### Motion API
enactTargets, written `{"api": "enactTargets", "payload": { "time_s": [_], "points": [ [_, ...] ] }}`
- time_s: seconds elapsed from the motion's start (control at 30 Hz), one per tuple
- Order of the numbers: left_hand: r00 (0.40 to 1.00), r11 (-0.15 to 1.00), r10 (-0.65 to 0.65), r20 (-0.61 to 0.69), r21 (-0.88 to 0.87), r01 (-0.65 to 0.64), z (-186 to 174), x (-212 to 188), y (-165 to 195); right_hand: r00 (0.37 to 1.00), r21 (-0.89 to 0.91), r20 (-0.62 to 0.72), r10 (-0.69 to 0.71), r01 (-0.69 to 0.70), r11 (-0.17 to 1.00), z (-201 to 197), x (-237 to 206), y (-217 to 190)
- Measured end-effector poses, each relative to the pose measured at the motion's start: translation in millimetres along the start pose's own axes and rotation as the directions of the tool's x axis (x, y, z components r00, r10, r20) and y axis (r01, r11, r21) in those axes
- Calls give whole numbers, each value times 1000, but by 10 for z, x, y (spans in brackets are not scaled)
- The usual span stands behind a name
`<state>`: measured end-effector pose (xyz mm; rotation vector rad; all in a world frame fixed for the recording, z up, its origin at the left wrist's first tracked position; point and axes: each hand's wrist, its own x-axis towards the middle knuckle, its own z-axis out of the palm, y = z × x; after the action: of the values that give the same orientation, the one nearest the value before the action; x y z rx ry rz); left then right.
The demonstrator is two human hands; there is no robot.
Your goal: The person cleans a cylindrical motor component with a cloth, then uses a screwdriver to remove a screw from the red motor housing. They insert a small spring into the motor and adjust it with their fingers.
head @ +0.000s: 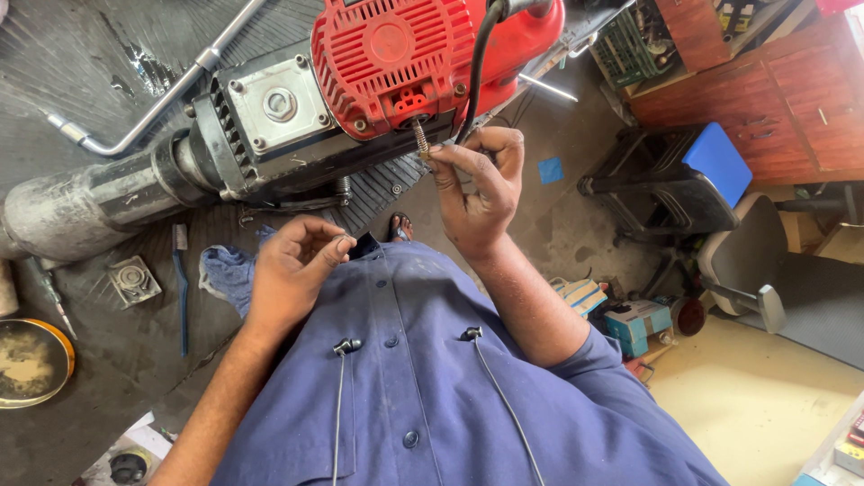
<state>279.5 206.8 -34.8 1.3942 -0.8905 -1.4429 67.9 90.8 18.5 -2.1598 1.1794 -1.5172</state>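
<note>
A large power tool with a red ribbed housing [396, 54] and a grey metal body [270, 117] lies across the dark workbench. My right hand [477, 193] pinches a small spring-like screw [420, 139] at the lower edge of the red housing, next to the black cable [475, 72]. My left hand [292, 270] hovers below the tool's body, fingers curled with thumb against forefinger; whether it holds anything small is hidden. My blue shirt fills the lower middle of the view.
A bent metal handle [162, 99] rises at the upper left. A blue cloth [225, 274], a small square metal part [135, 281], a blue-handled tool [182, 288] and a round dish [31, 360] lie on the bench. A blue-seated stool [693, 180], wooden cabinet and boxes stand at the right.
</note>
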Motion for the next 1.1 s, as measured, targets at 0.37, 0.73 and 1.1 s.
{"api": "enactTargets", "payload": {
  "time_s": [0.37, 0.73, 1.1],
  "points": [
    [1000, 1000, 15, -2, 0, -15, 11, -11, -29, 1000, 33, -24, 18, -17, 999, 36, -50, 30],
    [1000, 1000, -9, -12, -9, 9, 20, -5, -23, 991, 75, 40, 126, -128, 989, -14, -45, -45],
    [1000, 1000, 10, 0, 6, -10, 21, 4, -30, 1000, -31, 19, -22, 23, 999, -21, 18, -104]
  ]
}}
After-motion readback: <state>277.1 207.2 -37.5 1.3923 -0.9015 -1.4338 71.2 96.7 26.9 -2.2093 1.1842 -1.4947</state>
